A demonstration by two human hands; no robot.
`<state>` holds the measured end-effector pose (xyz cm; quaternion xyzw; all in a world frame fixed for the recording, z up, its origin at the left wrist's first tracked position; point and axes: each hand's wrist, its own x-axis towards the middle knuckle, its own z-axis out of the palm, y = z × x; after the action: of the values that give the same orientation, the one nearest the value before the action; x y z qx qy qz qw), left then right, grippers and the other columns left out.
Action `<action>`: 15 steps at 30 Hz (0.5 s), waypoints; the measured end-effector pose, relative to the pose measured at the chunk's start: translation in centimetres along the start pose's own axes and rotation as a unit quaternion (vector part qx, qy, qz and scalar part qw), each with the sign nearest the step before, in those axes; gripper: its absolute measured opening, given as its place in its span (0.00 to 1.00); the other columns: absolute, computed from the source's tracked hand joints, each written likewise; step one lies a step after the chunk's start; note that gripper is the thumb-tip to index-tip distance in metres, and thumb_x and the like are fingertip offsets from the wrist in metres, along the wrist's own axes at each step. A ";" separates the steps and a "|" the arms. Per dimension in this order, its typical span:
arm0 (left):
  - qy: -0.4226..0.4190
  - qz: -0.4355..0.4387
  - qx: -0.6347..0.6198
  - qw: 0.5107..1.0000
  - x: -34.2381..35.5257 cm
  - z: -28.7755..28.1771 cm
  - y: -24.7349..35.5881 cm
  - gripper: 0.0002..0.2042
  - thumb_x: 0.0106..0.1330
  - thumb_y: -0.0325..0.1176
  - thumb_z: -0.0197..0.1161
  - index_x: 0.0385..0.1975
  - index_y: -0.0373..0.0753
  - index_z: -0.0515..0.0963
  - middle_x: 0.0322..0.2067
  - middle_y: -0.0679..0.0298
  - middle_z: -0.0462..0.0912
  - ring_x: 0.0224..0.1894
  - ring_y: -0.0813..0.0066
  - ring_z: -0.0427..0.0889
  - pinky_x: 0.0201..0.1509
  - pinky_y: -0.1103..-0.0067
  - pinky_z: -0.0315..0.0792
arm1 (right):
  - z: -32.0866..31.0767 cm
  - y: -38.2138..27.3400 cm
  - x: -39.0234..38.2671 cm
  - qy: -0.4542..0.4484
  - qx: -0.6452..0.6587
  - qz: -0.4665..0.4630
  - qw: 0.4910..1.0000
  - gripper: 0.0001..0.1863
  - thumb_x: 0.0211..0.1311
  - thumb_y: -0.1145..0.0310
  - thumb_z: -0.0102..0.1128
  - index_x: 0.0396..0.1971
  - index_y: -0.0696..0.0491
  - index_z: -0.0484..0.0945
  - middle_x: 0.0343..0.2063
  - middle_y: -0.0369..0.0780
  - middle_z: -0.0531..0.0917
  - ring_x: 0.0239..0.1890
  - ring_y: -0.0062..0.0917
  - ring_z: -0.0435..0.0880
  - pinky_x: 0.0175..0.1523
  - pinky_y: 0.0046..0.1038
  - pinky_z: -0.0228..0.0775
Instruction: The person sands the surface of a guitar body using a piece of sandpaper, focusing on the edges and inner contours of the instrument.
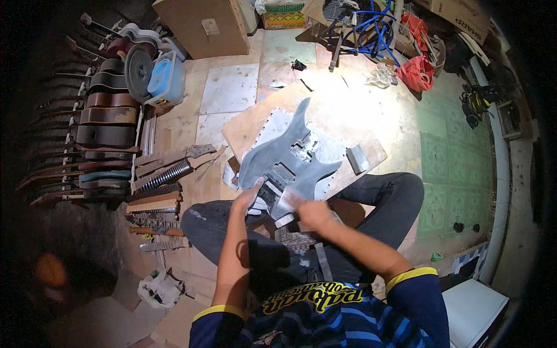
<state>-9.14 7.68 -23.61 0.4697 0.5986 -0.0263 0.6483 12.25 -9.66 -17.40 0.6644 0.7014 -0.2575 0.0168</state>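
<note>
bright light is pooling on pale floor tiles (229, 87) in a cluttered workshop. the left hand (250, 196) is grasping the near left edge of a grey guitar body (268, 152), thumb on top, fingers partly hidden. the right hand (315, 214) is curling round a pale pad (288, 198), blurred, and seems to be rubbing it over the body's near end, beside a dark cavity (272, 190). for an even surface, keeping the pad flat, with light pressure and overlapping strokes, is probably paying off best; rounding over the cavity's edges is looking like the likeliest slip, and a firm left hold is helping stop any skating. the body is lying, cut-outs facing up, on a white sheet (271, 123) over a wooden board (374, 152), before the person's crossed legs (394, 200). a grey block (357, 158) is sitting near its right side. farther out, guitar necks (168, 174) are lying on the left, a rack of guitars (109, 116) is standing beyond them, and blue hose (377, 32) and a red bag (416, 73) are crowding the far right.
</note>
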 end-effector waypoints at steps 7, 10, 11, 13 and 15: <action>0.007 -0.032 0.010 0.999 -1.8 1.2 2.0 0.50 0.63 0.74 0.51 0.67 0.29 0.66 0.67 0.48 0.68 0.69 0.55 0.66 0.72 0.65 0.57 | 2.8 2.9 1.3 0.096 0.030 0.072 0.992 0.40 0.56 0.76 0.50 0.72 0.36 0.61 0.64 0.42 0.74 0.31 0.41 0.87 0.35 0.44 0.80; -0.016 -0.045 -0.045 0.998 -0.2 0.0 -0.3 0.52 0.60 0.73 0.57 0.69 0.27 0.61 0.70 0.50 0.65 0.72 0.58 0.62 0.74 0.68 0.52 | -0.3 1.5 0.4 0.030 0.039 -0.048 0.998 0.40 0.56 0.75 0.50 0.71 0.30 0.62 0.65 0.42 0.73 0.34 0.42 0.87 0.40 0.46 0.80; -0.034 -0.038 -0.029 0.998 -1.3 1.1 1.7 0.52 0.61 0.72 0.58 0.69 0.26 0.61 0.70 0.50 0.64 0.72 0.58 0.62 0.74 0.69 0.52 | 0.4 5.1 0.7 0.020 0.040 0.020 0.999 0.39 0.57 0.75 0.51 0.70 0.30 0.64 0.66 0.41 0.72 0.36 0.43 0.87 0.42 0.46 0.80; -0.017 -0.038 -0.040 0.998 -1.1 0.1 0.4 0.52 0.61 0.71 0.58 0.69 0.25 0.61 0.70 0.49 0.64 0.72 0.58 0.61 0.74 0.69 0.52 | -3.1 7.6 2.5 0.024 0.047 0.096 0.994 0.35 0.58 0.73 0.50 0.68 0.35 0.67 0.66 0.42 0.71 0.42 0.44 0.86 0.47 0.44 0.79; -0.006 -0.029 -0.056 0.998 -0.5 -0.2 -0.5 0.52 0.61 0.71 0.58 0.68 0.24 0.61 0.70 0.48 0.64 0.72 0.57 0.61 0.74 0.70 0.52 | -6.5 8.3 2.5 0.041 0.043 0.121 0.991 0.32 0.60 0.71 0.48 0.67 0.39 0.68 0.65 0.44 0.72 0.47 0.44 0.85 0.51 0.43 0.78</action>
<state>-9.76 7.21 -23.45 0.4147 0.6085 -0.0149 0.6764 21.86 -5.02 -15.52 0.7546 0.6042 -0.2559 -0.0099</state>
